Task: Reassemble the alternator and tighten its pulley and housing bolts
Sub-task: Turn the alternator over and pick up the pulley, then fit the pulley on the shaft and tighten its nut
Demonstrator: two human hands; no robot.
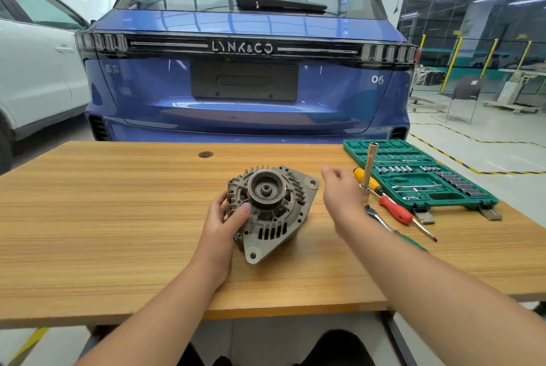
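fingers (229,197) of the left hand (220,225) curl round the left side of the alternator (270,212), thumb laid on its face just below the pulley (266,188). right hand (342,191) holds nothing, fingers loosely bent & apart, hovering between the alternator and the tools on the right.

my read: next is fetching a tool for the pulley nut. to do it well, keep the left grip firm w/ the housing flat on the table (118,217) so it can't spin, pick a socket that seats square on the nut, don't let the pulley turn w/ it. likely pick is the upright socket extension (367,172), standing by the ratchet (379,217) and the red screwdriver (396,209); a yellow-handled one lies behind it. more sockets sit in the green case (419,176).

alternator sits mid-table, pulley facing up & slightly toward the camera. cast grey housing, dull & a bit grimy, w/ vent slots all round & two mounting ears showing, one near edge, one far right. pulley is dark, shaft end showing at centre; can't tell if a nut is on.
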